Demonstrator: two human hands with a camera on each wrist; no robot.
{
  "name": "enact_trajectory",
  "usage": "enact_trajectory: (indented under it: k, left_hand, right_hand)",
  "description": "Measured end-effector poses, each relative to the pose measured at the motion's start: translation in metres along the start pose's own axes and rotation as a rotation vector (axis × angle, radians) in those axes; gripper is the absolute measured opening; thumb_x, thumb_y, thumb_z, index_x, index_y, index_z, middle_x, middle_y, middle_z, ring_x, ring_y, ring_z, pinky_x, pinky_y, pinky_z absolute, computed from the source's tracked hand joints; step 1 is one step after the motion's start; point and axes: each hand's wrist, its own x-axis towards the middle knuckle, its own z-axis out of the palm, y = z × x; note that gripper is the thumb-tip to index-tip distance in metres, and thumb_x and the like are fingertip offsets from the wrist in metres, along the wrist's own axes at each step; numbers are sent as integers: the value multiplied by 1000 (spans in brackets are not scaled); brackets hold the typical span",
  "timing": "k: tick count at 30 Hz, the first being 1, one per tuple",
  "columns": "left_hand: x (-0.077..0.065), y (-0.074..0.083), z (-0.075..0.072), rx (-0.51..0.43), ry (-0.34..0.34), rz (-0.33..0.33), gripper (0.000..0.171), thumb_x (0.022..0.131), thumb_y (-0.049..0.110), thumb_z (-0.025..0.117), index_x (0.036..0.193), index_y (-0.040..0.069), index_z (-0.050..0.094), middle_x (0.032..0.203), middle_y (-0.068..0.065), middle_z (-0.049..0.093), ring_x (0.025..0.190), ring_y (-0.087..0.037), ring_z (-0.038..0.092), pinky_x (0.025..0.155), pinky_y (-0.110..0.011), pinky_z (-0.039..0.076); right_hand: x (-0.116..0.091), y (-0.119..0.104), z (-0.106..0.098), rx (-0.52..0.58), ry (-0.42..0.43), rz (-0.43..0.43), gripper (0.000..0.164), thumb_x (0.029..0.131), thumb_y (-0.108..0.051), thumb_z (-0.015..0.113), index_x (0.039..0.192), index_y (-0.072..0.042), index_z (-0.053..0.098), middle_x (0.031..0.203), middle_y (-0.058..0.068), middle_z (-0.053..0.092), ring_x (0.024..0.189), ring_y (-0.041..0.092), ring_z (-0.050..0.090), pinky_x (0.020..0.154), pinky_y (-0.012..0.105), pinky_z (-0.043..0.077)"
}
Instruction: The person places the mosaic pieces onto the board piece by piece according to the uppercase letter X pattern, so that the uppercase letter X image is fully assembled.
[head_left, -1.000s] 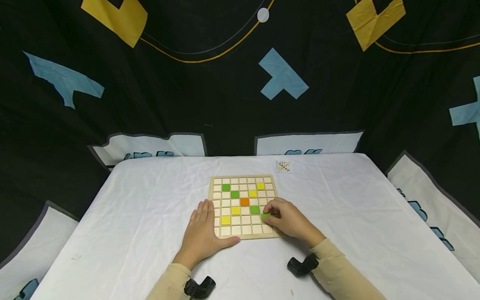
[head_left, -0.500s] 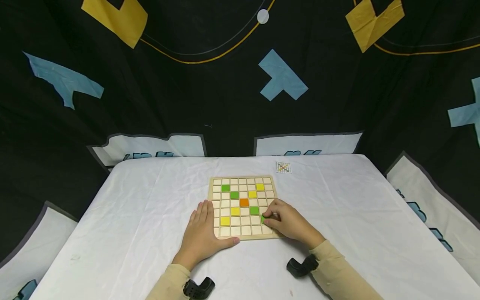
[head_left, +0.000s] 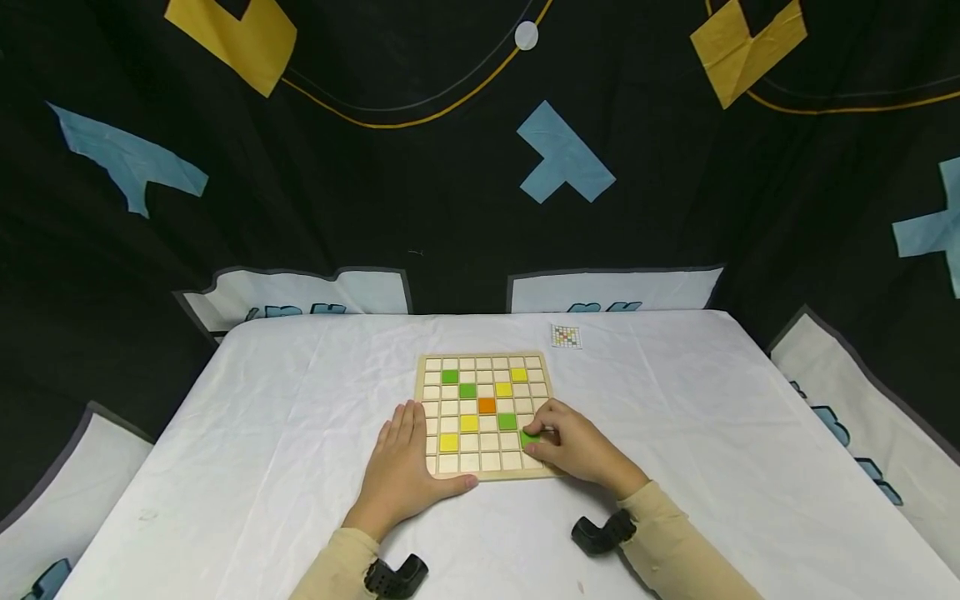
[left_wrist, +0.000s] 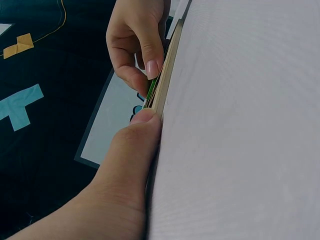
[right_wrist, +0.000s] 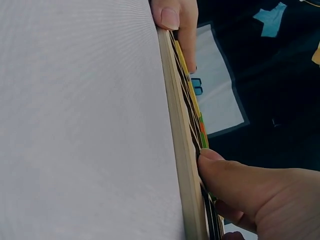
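Note:
A wooden grid board point(head_left: 510, 476) lies on the white table, fitted with cream squares. Green, yellow and one orange tile point(head_left: 487, 406) form two crossing diagonals on it. My right hand point(head_left: 577, 446) pinches a green tile point(head_left: 530, 437) between thumb and fingers, at the lower right of the grid. In the left wrist view that green tile point(left_wrist: 151, 89) sits at the board's surface under the fingertips; whether it is fully seated I cannot tell. My left hand point(head_left: 397, 471) rests against the board's left side, fingers straight, its thumb along the front edge.
A small printed card point(head_left: 566, 336) with a coloured grid lies beyond the board, toward the back right of the white tablecloth point(head_left: 247, 467). A black curtain point(head_left: 450, 192) with taped shapes hangs behind the table. Each wrist carries a black camera mount.
The right thumb and fingers have shifted slightly around the green tile, leaving more of it visible than half a second ago. The left hand stays against the board.

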Motion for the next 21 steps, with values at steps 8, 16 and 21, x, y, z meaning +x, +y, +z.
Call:
enact_trajectory:
  k: [8, 16, 21]
  left_hand:
    - [0, 1, 1, 1, -14, -5, 142, 62, 90, 62, 157, -3, 12, 166, -20, 11, 156, -35, 7, 126, -52, 12]
    - [0, 3, 2, 3, -18, -5, 142, 62, 91, 61, 157, -3, 13, 166, -20, 11, 156, -34, 7, 126, -51, 11]
    - [0, 4, 1, 0, 2, 4, 140, 63, 88, 63, 156, -5, 15, 165, -22, 12, 155, -36, 8, 126, -52, 13]
  right_hand:
    - [-2, 1, -1, 12, -2, 4, 15, 87, -24, 78, 99, -21, 70, 105, -9, 59, 82, 9, 50, 74, 23, 45]
    - [-6, -1, -2, -31, 4, 19, 18, 88, -26, 77, 103, -23, 69, 107, -13, 59, 94, 8, 53, 88, 28, 48]
    - [-6, -7, -7, -31, -14, 41, 17, 90, -27, 74, 106, -22, 69, 108, -10, 59, 91, 9, 53, 85, 29, 48]
